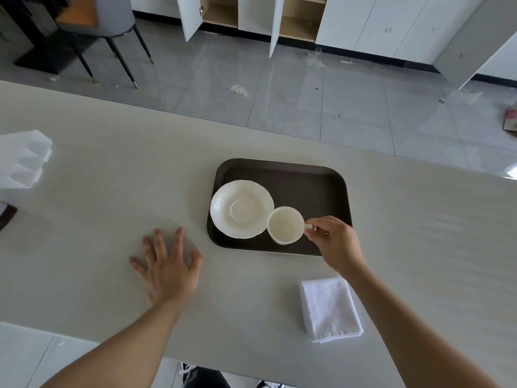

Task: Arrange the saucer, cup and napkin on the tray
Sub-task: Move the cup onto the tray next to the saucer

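A dark brown tray [313, 186] lies on the pale table. On its left half rests a white scalloped saucer [241, 209]. An empty white cup [285, 225] is just right of the saucer, over the tray's front part, overlapping the saucer's rim. My right hand [334, 242] pinches the cup's handle from the right. A folded white napkin [330, 308] lies on the table in front of the tray, under my right forearm's left side. My left hand [167, 264] is flat on the table with fingers spread, left of the tray, holding nothing.
A white moulded packing piece [23, 161] sits at the table's far left, with a dark flat object [7, 215] at the left edge below it. Beyond the table are grey floor tiles, a chair [112, 32] and open white cabinets [251, 15].
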Available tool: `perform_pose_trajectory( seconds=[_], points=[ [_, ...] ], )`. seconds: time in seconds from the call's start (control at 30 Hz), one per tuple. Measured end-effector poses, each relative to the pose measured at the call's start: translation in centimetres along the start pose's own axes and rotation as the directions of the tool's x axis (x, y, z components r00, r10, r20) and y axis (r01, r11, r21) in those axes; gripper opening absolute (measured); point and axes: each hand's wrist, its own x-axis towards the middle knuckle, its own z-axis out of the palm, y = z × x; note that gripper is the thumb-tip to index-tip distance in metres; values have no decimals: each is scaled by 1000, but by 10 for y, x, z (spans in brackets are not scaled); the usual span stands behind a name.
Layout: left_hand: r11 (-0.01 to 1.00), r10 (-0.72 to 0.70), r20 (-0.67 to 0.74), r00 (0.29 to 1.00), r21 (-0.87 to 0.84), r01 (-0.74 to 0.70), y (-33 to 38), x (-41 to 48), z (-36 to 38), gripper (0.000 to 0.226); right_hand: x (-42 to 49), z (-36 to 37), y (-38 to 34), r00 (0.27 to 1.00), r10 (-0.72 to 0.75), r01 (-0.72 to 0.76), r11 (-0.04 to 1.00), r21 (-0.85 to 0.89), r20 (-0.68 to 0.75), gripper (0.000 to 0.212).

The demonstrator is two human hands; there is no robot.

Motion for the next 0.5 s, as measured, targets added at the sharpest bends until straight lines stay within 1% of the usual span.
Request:
perform_pose_trajectory(
  seconds=[0.3,0.5],
  points=[
    [1000,-8,4,1000,-13,8,1,0,0,68,2,4,14,993,107,-110,993,45,54,7],
    [1000,-9,-5,1000,-17,9,1,-1,0,68,5,7,14,988,141,-146,987,68,66,9]
  ],
)
